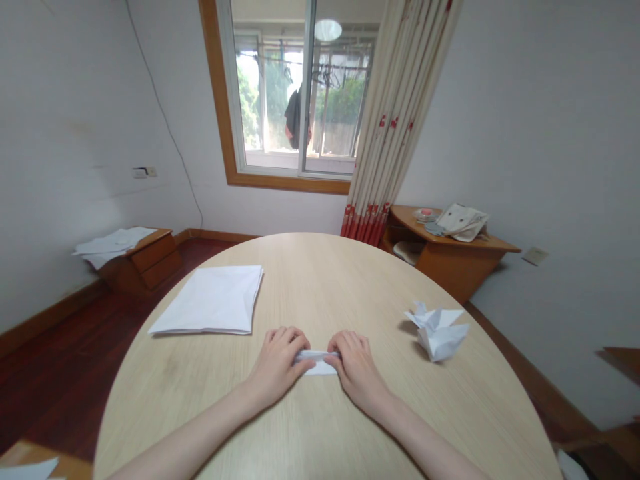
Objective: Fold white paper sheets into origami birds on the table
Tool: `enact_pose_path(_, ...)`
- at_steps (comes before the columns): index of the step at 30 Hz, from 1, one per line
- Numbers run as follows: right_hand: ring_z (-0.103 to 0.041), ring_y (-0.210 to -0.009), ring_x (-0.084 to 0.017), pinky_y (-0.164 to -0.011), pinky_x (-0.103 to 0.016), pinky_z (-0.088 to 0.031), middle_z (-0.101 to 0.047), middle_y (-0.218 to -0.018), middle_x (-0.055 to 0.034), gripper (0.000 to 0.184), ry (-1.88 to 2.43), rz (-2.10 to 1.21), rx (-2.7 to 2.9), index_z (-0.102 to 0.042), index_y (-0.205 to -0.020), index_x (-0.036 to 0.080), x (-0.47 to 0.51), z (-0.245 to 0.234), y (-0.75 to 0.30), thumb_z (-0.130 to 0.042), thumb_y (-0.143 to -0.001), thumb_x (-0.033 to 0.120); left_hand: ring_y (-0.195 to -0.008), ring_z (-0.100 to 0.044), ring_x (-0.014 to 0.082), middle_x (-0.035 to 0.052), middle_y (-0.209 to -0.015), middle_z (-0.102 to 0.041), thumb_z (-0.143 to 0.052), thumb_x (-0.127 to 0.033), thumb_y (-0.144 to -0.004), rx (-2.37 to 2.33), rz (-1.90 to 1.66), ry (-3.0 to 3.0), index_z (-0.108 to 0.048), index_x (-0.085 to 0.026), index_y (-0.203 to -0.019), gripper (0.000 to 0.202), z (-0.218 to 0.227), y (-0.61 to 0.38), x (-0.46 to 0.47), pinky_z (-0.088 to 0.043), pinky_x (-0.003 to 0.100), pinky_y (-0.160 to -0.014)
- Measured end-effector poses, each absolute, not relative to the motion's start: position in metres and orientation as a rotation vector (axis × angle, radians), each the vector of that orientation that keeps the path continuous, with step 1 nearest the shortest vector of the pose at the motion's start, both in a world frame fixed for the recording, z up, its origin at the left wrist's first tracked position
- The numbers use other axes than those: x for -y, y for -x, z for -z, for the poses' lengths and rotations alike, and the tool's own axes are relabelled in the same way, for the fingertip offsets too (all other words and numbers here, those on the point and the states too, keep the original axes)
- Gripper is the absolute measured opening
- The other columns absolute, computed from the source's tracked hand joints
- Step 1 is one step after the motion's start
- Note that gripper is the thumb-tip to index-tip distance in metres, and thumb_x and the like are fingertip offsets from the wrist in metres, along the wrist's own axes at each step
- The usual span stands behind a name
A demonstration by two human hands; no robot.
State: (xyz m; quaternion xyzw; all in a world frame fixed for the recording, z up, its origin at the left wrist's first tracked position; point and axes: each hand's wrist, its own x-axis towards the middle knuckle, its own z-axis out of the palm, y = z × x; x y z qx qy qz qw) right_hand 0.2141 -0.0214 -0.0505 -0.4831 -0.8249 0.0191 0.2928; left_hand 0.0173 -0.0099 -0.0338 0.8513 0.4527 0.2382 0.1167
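A small piece of folded white paper [321,367] lies on the table in front of me, its far edge raised in a fold. My left hand [281,360] grips the left end of that fold, thumb on the near side and fingers curled over the far side. At the right end my right hand [355,365] pinches the paper in the same way. The ends of the paper are hidden under my fingers.
On the round wooden table [320,280], a stack of white paper [210,300] lies at the left. Folded paper figures [440,333] stand at the right. Beyond the table are a corner cabinet [450,260] and a small drawer cabinet [155,260].
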Motion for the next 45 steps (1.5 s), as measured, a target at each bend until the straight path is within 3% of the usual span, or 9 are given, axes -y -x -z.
enact_pose_path(11,-0.054,-0.075,-0.019,-0.068,-0.032,-0.040,-0.061,-0.080,-0.0047,0.007,0.993,-0.033,2.146,-0.051,-0.089,0.019,0.026,0.042,-0.217,-0.045,-0.094,0.018,-0.067,-0.063,0.0168,-0.0002,-0.079,-0.071,-0.056,-0.017,-0.087,-1.165,-1.018,-2.633,-0.059,-0.020,-0.088,0.005,0.039,-0.012,0.011,-0.039,0.030,-0.069)
enact_pose_path(24,-0.056,-0.076,-0.018,-0.068,-0.032,-0.043,-0.064,-0.081,-0.0059,0.015,0.826,0.121,2.181,-0.051,-0.081,0.020,0.027,0.040,-0.215,-0.044,-0.087,0.008,-0.072,-0.064,0.0162,0.0007,-0.081,-0.069,-0.041,-0.012,-0.094,-1.033,-1.083,-2.773,-0.054,-0.020,-0.090,0.015,0.040,-0.011,0.010,-0.040,0.031,-0.071)
enact_pose_path(33,-0.058,-0.085,-0.021,-0.074,-0.035,-0.045,-0.067,-0.090,-0.0085,0.019,0.811,0.201,2.252,-0.054,-0.085,0.019,0.029,0.039,-0.215,-0.041,-0.088,0.006,-0.078,-0.065,0.0167,0.0023,-0.094,-0.071,-0.040,-0.010,-0.093,-1.052,-1.050,-2.826,-0.053,-0.020,-0.085,0.019,0.040,-0.011,0.011,-0.040,0.033,-0.075)
enact_pose_path(40,-0.057,-0.076,-0.019,-0.068,-0.031,-0.045,-0.066,-0.082,-0.0068,0.017,0.874,-0.042,2.304,-0.053,-0.080,0.020,0.026,0.041,-0.220,-0.043,-0.087,0.008,-0.083,-0.066,0.0163,0.0002,-0.097,-0.072,-0.059,-0.018,-0.090,-1.043,-0.900,-2.707,-0.056,-0.020,-0.082,0.008,0.038,-0.012,0.010,-0.038,0.031,-0.072)
enact_pose_path(45,-0.058,-0.078,-0.018,-0.068,-0.030,-0.045,-0.065,-0.083,-0.0062,0.015,0.873,-0.204,2.371,-0.055,-0.080,0.019,0.023,0.040,-0.225,-0.046,-0.088,0.010,-0.085,-0.066,0.0165,0.0004,-0.098,-0.071,-0.072,-0.032,-0.082,-0.939,-0.895,-2.676,-0.060,-0.019,-0.075,0.019,0.037,-0.010,0.009,-0.039,0.032,-0.078)
